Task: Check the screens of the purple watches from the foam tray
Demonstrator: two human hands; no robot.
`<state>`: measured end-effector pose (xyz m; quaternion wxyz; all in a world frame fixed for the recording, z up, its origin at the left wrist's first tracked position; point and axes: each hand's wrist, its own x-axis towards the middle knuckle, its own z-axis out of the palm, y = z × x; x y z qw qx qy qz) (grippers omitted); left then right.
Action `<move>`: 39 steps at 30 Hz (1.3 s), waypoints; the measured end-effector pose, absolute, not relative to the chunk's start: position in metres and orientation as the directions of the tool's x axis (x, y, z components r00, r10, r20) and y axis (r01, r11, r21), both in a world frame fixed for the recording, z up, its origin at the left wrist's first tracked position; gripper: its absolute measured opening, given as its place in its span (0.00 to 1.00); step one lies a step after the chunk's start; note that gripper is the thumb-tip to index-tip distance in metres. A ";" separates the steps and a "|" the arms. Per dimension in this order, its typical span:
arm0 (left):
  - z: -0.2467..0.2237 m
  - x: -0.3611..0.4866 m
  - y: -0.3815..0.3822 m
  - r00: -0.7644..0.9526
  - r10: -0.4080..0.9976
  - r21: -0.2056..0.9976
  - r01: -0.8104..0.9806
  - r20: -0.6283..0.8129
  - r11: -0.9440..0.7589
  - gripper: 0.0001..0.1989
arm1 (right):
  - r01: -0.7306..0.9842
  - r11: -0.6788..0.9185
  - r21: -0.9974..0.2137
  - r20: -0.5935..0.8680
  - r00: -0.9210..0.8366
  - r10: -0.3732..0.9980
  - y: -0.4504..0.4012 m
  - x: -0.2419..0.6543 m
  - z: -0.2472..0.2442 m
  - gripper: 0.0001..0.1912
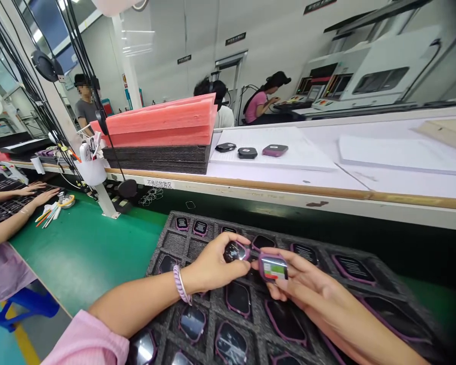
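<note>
Above a grey foam tray, my left hand is closed on a purple-framed smartwatch body with a dark glossy face. Close beside it, my right hand grips another purple watch body, whose screen shows a bright multicoloured display. The two pieces are nearly touching. Beneath the hands, the tray's square pockets hold several purple-edged watch bodies, such as one just under my fingers. Some in the far row show white text on black screens. My forearms and hands hide part of the tray.
A shelf runs behind the tray, bearing pink foam sheets, black foam and several watch bodies. A white cup of tools hangs at the left. A co-worker's hands rest over another tray beside the green mat.
</note>
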<state>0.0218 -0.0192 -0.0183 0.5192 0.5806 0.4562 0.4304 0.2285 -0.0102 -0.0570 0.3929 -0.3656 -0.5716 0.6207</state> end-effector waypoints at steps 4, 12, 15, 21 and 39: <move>-0.017 0.023 -0.019 0.215 0.977 0.997 0.068 0.005 -0.020 0.19 | -0.109 -0.049 -0.993 -0.005 -0.365 0.931 -0.013 0.226 -0.057 0.32; -0.021 0.023 -0.018 0.219 0.976 1.000 0.015 0.005 -0.008 0.19 | -0.079 -0.052 -0.995 -0.017 -0.393 0.919 -0.010 0.228 -0.057 0.33; -0.023 0.022 -0.017 0.224 0.975 0.999 0.045 0.000 -0.010 0.20 | -0.068 -0.049 -0.996 -0.017 -0.407 0.913 -0.011 0.226 -0.057 0.33; -0.023 0.022 -0.018 0.215 0.976 0.998 0.036 0.033 -0.042 0.20 | -0.090 -0.036 -0.995 -0.002 -0.357 0.934 -0.016 0.222 -0.053 0.30; -0.019 0.021 -0.019 0.252 0.967 0.995 0.075 0.044 -0.064 0.18 | -0.145 -0.030 -0.989 0.041 -0.463 0.885 -0.014 0.222 -0.047 0.26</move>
